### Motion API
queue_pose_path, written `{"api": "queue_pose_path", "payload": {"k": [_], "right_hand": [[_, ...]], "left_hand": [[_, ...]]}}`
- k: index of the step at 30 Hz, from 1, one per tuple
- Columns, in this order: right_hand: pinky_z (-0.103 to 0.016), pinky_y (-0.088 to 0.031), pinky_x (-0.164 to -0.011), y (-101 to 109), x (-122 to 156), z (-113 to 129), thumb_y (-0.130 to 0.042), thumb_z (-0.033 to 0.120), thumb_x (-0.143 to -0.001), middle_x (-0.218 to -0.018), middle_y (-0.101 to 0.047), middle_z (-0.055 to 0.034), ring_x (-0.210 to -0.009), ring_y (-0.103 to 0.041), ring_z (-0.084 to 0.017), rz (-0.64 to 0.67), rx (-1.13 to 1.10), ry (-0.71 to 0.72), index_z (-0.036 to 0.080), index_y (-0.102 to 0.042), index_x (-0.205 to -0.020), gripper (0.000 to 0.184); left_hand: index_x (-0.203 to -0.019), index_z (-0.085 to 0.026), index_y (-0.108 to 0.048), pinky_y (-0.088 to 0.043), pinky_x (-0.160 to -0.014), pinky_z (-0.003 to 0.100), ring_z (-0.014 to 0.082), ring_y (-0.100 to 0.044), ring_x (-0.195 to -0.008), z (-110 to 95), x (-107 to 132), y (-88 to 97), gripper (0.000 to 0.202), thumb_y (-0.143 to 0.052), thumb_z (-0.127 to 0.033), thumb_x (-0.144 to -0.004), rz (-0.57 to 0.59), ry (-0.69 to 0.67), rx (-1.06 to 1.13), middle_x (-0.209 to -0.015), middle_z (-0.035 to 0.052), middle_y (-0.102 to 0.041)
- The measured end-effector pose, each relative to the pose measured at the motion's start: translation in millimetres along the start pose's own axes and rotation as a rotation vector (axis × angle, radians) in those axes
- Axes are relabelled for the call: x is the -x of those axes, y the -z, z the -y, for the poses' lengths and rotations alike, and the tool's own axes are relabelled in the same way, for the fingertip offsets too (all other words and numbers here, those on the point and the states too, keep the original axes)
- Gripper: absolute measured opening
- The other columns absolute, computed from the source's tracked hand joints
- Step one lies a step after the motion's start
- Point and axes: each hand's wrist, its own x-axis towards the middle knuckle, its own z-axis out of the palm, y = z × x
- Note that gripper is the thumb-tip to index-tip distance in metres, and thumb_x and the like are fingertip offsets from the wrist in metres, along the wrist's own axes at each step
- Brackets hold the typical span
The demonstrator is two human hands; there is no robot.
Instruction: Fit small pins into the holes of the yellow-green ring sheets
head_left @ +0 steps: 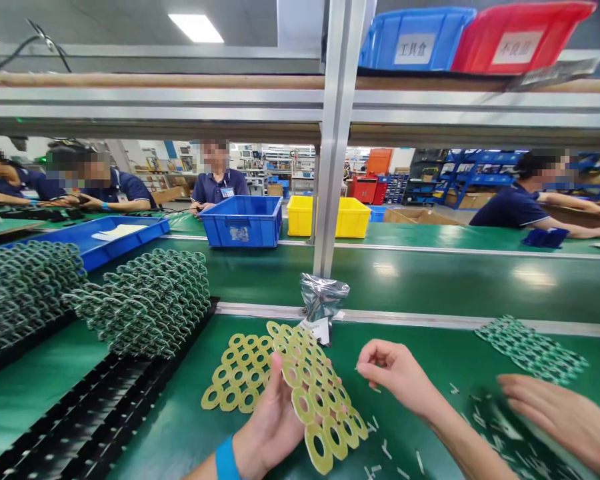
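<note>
My left hand (270, 427), with a blue wristband (226, 460), grips a yellow panel of joined rings (325, 413) by its left edge and holds it tilted over the green mat. Just right of the panel's upper edge, my right hand (395, 373) has its fingertips pinched together; whatever is in the pinch is too small to see. A second yellow ring panel (235, 377) lies flat on the mat behind the held one. Small white scraps (383, 450) are scattered under my right forearm.
Another person's hand (560, 417) rests at the right, near a green ring panel (530, 347). Black racks of upright green ring boards (145, 303) fill the left. A silver foil bag (323, 303) leans by a metal post (333, 167). Blue (243, 220) and yellow bins (327, 217) and seated workers lie beyond.
</note>
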Motion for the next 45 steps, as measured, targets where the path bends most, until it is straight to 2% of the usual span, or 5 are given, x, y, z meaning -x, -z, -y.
{"api": "queue_pose_path", "payload": {"k": [6,9,12,24,45], "right_hand": [[-0.020,-0.042,-0.045,-46,5,43,-0.069,0.029,-0.064,-0.056,-0.054,0.0028,-0.047,-0.046,-0.007,0.017,-0.281,-0.018,0.014,-0.062,-0.069,0.018],[-0.020,-0.041,-0.044,-59,9,44,-0.071,0.031,-0.062,-0.053,-0.056,0.0015,-0.044,-0.047,-0.007,0.085,-0.326,-0.072,0.013,-0.064,-0.065,0.020],[-0.019,-0.042,-0.045,-67,13,39,-0.070,0.031,-0.063,-0.055,-0.057,0.0009,-0.045,-0.048,-0.007,0.104,-0.344,-0.080,0.012,-0.064,-0.066,0.020],[-0.017,-0.042,-0.042,-77,11,37,-0.067,0.024,-0.062,-0.059,-0.056,0.0023,-0.048,-0.047,-0.008,0.039,-0.328,-0.084,0.014,-0.062,-0.074,0.017],[-0.018,-0.041,-0.044,-78,11,31,-0.067,0.031,-0.066,-0.063,-0.056,0.0014,-0.053,-0.048,-0.009,0.050,-0.381,-0.032,0.015,-0.060,-0.085,0.026]], "left_hand": [[-0.106,-0.007,-0.057,-0.036,-0.086,0.043,0.0274,-0.059,-0.088,8,-1,-0.2,0.073,-0.032,-0.068,-0.072,-0.026,-0.031,-0.018,-0.093,0.0173,-0.064],[-0.091,-0.006,-0.063,-0.039,-0.080,0.040,0.0254,-0.061,-0.078,8,-3,1.3,0.073,-0.029,-0.069,-0.073,-0.064,-0.052,-0.020,-0.078,0.0157,-0.065],[-0.095,-0.010,-0.062,-0.039,-0.081,0.039,0.0244,-0.060,-0.082,9,-3,3.6,0.070,-0.027,-0.067,-0.075,-0.067,-0.068,-0.011,-0.080,0.0132,-0.065],[-0.111,-0.017,-0.054,-0.036,-0.086,0.038,0.0257,-0.055,-0.094,10,-3,1.5,0.065,-0.042,-0.065,-0.070,-0.083,-0.065,0.011,-0.098,0.0109,-0.061],[-0.096,-0.009,-0.061,-0.033,-0.090,0.040,0.0272,-0.055,-0.097,10,-3,4.3,0.072,-0.030,-0.070,-0.072,-0.064,-0.039,0.000,-0.085,0.0144,-0.064]]}}
